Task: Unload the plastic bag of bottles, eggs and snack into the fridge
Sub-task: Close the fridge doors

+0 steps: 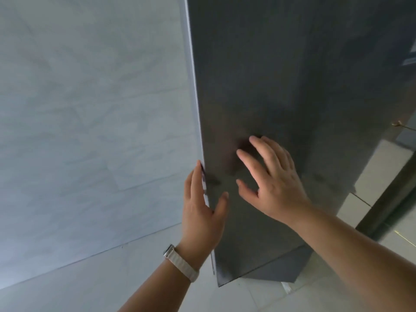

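Observation:
A tall dark grey fridge door [281, 75] fills the middle and right of the head view. My left hand [202, 203] is at the door's left edge, fingers wrapped around the edge and thumb on the front face. A pale watch strap sits on that wrist. My right hand [270, 176] hovers with fingers spread just in front of the door's face, holding nothing; its fingertips are at or very near the surface. The plastic bag, bottles, eggs and snack are not in sight.
A pale grey marbled wall [90, 120] stands to the left of the fridge. Light floor tiles [67, 289] lie below. At the right are a dark door frame [387, 210] and a glass panel.

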The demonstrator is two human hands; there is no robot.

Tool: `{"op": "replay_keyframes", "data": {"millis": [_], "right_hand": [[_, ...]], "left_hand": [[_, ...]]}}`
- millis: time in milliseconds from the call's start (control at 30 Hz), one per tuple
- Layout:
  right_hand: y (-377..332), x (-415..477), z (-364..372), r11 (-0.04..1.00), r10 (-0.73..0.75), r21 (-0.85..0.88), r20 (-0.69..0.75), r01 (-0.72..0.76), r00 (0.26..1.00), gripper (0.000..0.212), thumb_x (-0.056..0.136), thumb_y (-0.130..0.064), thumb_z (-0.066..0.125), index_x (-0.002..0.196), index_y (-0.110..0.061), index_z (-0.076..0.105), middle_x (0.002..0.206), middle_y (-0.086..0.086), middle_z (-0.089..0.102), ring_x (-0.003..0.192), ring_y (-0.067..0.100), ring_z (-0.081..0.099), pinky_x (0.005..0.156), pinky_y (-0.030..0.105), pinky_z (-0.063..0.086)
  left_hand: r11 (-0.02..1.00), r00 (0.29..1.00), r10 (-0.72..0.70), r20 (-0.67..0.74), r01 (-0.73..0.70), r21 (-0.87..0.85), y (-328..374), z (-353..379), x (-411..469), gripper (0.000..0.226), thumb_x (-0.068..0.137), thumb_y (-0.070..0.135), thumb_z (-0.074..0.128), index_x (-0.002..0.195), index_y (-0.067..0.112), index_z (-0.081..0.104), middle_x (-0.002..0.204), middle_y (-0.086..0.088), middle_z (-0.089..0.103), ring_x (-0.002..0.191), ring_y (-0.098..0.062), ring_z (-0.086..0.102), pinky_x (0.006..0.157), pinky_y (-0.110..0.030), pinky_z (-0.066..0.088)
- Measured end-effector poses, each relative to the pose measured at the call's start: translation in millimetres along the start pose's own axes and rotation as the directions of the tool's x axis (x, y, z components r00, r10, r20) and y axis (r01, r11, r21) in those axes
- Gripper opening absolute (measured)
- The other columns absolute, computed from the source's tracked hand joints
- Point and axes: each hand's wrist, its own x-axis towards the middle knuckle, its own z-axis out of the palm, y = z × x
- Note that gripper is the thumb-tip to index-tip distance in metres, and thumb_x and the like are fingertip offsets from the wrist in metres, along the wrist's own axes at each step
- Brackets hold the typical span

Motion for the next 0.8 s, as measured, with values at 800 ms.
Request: {"op": "replay_keyframes", "data": {"millis": [800], "right_hand": [[51.6, 49.4, 87.2, 0.989, -0.150, -0.043, -0.155, 0.145, 0.977, 0.038, 0.087, -0.023, 0.064, 0.125, -0.019, 0.068, 0.145, 0.007, 0.049, 0.129, 0.030, 0.045, 0.109, 0.047, 0.034]], "left_hand": [[0.995, 0.979, -0.085, -0.185, 0.071, -0.076, -61.0, 33.5, 87.8, 0.081, 0.082, 0.018, 0.070, 0.146, 0.047, 0.030, 0.147, -0.003, 0.050, 0.130, -0.025, 0.053, 0.095, -0.045, 0.055]]}}
